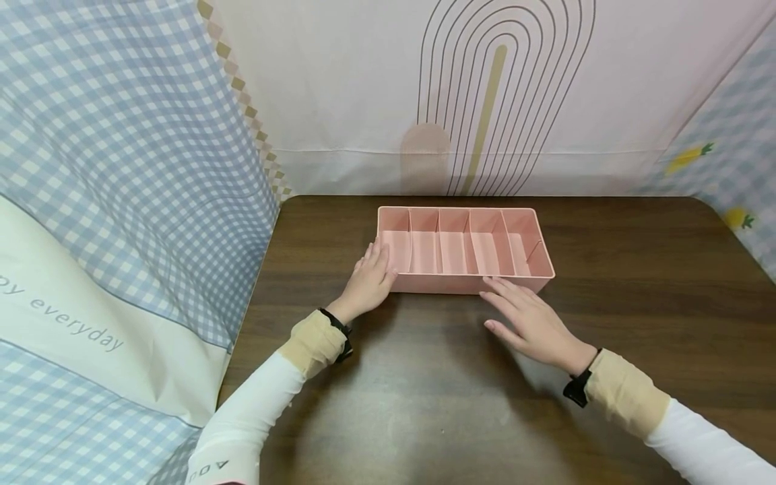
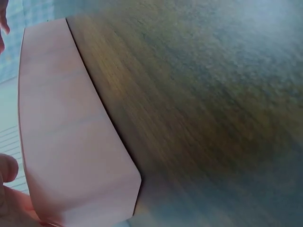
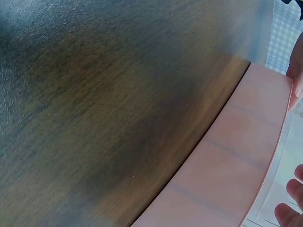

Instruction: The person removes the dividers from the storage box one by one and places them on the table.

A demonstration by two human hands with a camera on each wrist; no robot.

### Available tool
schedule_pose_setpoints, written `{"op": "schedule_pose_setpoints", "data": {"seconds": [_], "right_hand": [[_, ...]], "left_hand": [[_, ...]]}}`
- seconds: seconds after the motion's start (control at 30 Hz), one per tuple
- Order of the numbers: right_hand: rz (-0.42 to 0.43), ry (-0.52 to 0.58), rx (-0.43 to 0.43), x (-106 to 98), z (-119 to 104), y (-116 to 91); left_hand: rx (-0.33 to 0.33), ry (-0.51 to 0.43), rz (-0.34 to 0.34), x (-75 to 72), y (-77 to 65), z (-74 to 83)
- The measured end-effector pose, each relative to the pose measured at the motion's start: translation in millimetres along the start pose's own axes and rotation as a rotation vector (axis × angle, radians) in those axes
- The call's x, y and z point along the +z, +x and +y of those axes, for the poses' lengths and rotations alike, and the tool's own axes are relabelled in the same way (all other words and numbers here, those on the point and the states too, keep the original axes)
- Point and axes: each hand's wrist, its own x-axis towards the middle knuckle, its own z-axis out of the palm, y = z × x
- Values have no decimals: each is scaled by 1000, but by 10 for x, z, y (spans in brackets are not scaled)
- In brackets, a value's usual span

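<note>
A pink plastic organizer box (image 1: pixel 436 283) with several side-by-side compartments stands on the table. No items show inside its compartments. At the box's left front corner rests my left hand (image 1: pixel 368 277), its fingers straight along the left end and the thumb near the front rim. My right hand (image 1: pixel 536 328) is at the right part of the front rim, fingers extended and spread, fingertips right at the edge. In the left wrist view the front wall (image 2: pixel 71 127) fills the left side, with the left hand's fingers at the corner. The right wrist view shows the right fingertips (image 3: pixel 288 213) beside the rim.
The dark wooden table (image 1: pixel 636 296) extends around the box on all sides. Behind it hangs a pale cloth (image 1: pixel 339 87) with arch line patterns. Blue checked fabric (image 1: pixel 151 135) drapes along the left, and more hangs at the right (image 1: pixel 727 121).
</note>
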Motion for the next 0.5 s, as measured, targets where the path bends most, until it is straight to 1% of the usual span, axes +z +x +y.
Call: {"op": "schedule_pose_setpoints", "data": {"seconds": [0.1,0.17,0.33,0.5], "right_hand": [[31,3,-4,3,11,8],[41,6,3,2,17,12],[53,-1,53,-1,39,22],[113,-6,78,-2,58,58]], "left_hand": [[-32,-71,34,4,41,-19],[-59,-101,46,5,69,-27],[-114,-156,29,4,124,-32],[-149,-185,28,16,178,-34]]}}
